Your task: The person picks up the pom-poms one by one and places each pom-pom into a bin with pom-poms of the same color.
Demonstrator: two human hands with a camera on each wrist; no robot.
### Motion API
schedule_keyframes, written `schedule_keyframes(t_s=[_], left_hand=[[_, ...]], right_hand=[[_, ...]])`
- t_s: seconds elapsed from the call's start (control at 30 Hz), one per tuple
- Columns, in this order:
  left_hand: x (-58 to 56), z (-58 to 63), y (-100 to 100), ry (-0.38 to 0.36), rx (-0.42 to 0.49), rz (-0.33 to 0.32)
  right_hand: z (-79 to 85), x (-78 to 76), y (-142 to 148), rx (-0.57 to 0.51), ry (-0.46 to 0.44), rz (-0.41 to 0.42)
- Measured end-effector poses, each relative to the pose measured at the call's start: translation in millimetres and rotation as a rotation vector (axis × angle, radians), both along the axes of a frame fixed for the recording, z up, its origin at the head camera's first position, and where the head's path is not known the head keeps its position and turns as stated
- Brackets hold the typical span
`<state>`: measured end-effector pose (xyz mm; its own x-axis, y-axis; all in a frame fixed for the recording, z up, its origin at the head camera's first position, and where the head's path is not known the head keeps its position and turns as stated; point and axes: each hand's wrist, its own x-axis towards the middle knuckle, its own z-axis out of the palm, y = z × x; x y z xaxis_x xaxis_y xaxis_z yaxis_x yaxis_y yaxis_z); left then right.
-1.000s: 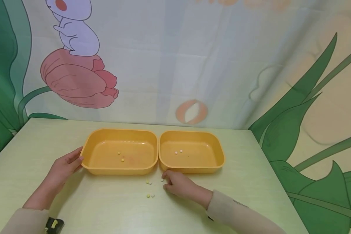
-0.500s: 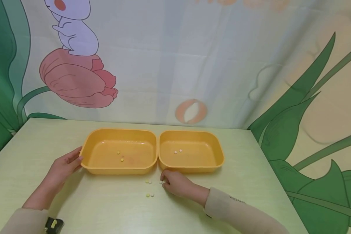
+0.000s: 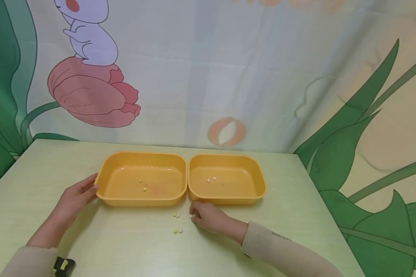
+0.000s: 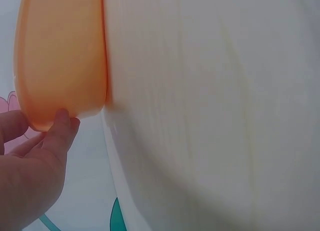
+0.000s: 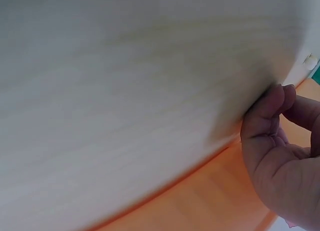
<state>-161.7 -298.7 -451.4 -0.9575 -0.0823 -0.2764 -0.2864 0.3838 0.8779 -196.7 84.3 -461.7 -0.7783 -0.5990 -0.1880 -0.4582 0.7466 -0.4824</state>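
Observation:
My left hand [image 3: 77, 197] holds the left end of the larger yellow tray [image 3: 142, 202], thumb at the rim; in the left wrist view its fingers [image 4: 61, 136] lie against the outer wall. My right hand [image 3: 210, 217] is down on the table in front of the smaller yellow tray [image 3: 228, 201]. Its thumb and index finger pinch at a small white pellet [image 3: 191, 216]; in the right wrist view the tips meet and hide it. Left of them lie a yellow pellet [image 3: 174, 214] beside a white one, and nearer me another yellow pellet [image 3: 175, 231] with a white pellet [image 3: 181, 231].
Inside the larger tray lie two yellow pellets, one of them near the front [image 3: 145, 189]. Two white pellets, such as the left one [image 3: 208, 180], lie in the smaller tray. Both trays stand side by side on the pale table [image 3: 124, 246], before a printed curtain [image 3: 166, 77].
The white pellet at my right fingertips has shifted slightly toward me and left, and the right fingers have drawn in around it. My left hand stays on the larger tray.

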Motion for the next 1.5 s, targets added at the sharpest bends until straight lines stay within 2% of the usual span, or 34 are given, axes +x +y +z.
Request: schedule_keyframes(t_s=[0.63,0.9,1.17,1.27,1.5], left_hand=[[0.1,-2.1,-2.7,0.025,-0.032,-0.02],[0.6,-2.4,-3.3,0.035,-0.022,-0.021],[0.3,-0.6,-1.5,0.009,-0.01,-0.01],[-0.1,-0.1,-1.6,0.003,-0.021,-0.011],[-0.5,0.4,-1.7,-0.001,-0.023,-0.015]], right_hand=[[6.4,1.5,-1.6,-0.016,-0.005,0.006],[11.1,2.7,4.1,-0.096,-0.097,-0.015],[33.2,5.1,19.1,-0.228,-0.319,-0.023],[41.6,3.1,23.6,-0.26,-0.342,-0.01],[69.5,-10.6,34.6,-0.276,-0.29,0.021]])
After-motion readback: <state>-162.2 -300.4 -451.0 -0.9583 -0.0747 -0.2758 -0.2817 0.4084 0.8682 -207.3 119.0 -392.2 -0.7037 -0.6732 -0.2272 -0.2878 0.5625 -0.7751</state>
